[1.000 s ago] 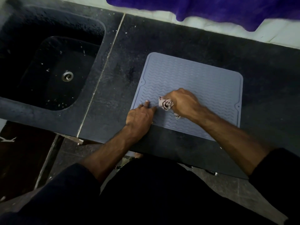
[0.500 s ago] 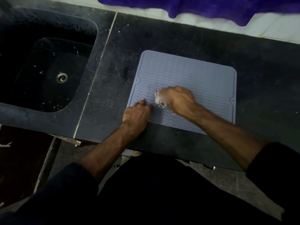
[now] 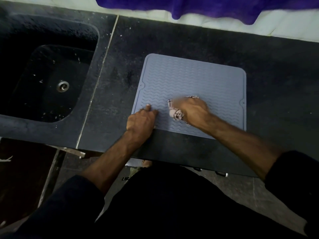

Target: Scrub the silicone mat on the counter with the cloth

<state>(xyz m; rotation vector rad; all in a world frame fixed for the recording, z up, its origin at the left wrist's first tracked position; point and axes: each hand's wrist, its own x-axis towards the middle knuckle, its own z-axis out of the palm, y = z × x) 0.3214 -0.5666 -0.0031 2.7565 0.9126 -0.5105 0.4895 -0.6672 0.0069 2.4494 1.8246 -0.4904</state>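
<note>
A grey-blue silicone mat (image 3: 193, 80) with wavy ridges lies flat on the dark stone counter (image 3: 131, 49). My right hand (image 3: 195, 110) grips a bunched pale patterned cloth (image 3: 175, 112) and presses it on the mat's near middle; the hand is motion-blurred. My left hand (image 3: 142, 120) rests on the mat's near left corner, fingertips pressing down on it, fingers partly curled and holding nothing.
A dark sink (image 3: 46, 80) with a metal drain (image 3: 63, 85) sits to the left of the mat. A purple cloth (image 3: 215, 6) hangs over the pale wall behind the counter. The counter's front edge (image 3: 181, 152) runs just below my hands.
My right hand has slid the cloth to the right across the mat, away from my left hand. My left hand stays on the near left corner.
</note>
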